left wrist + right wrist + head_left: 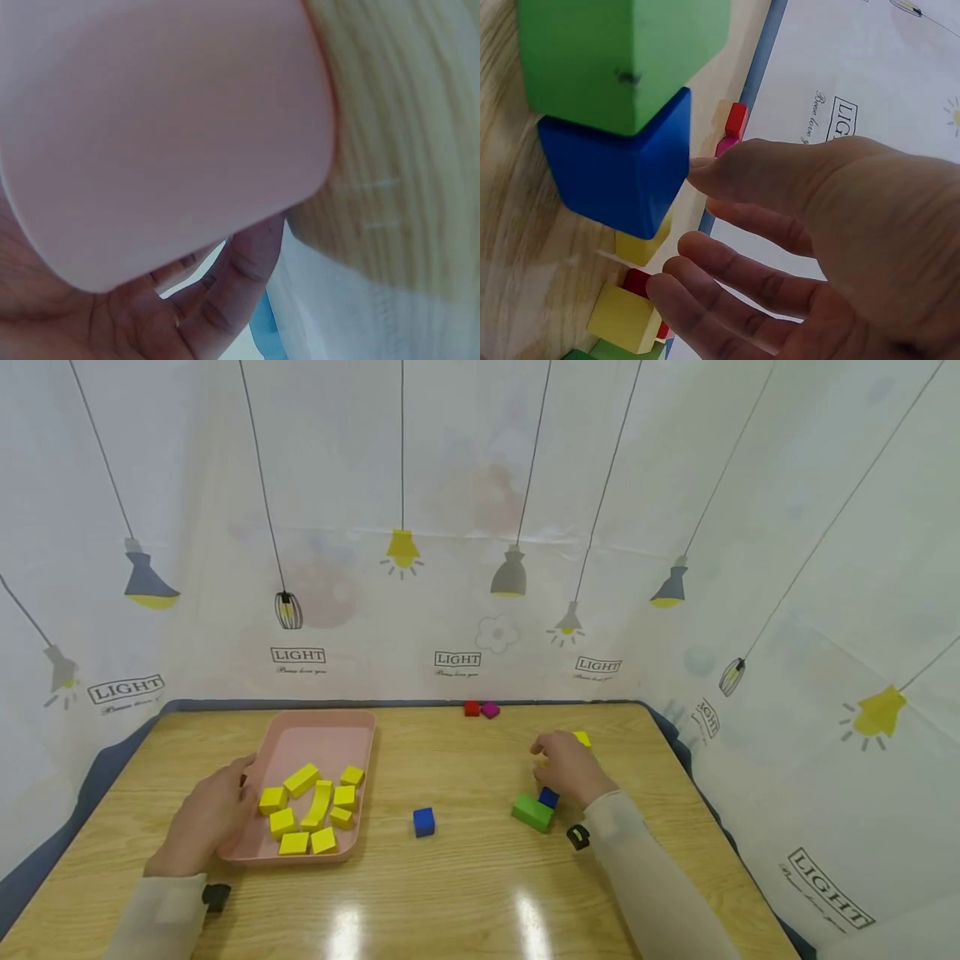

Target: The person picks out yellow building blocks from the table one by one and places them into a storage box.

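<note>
My left hand (206,818) holds the left rim of a pink tray (318,727), its fingers bent against the outer wall (187,150). Several yellow blocks (302,780) lie in the tray's near part. On the right, my right hand (573,768) reaches over the table with parted fingers and nothing between them. Its thumb tip overlaps the edge of a blue block (607,176) in the right wrist view. That block touches a green block (532,812). Beyond the fingers is a yellow block (619,319); another yellow block (582,739) is partly hidden by the hand.
A single blue cube (423,822) sits mid-table, right of the tray. Along the back edge are a red block (472,708) and a magenta block (491,710). Past the right hand, a dark red block (637,282) shows. A printed cloth (450,610) encloses the table's back and sides.
</note>
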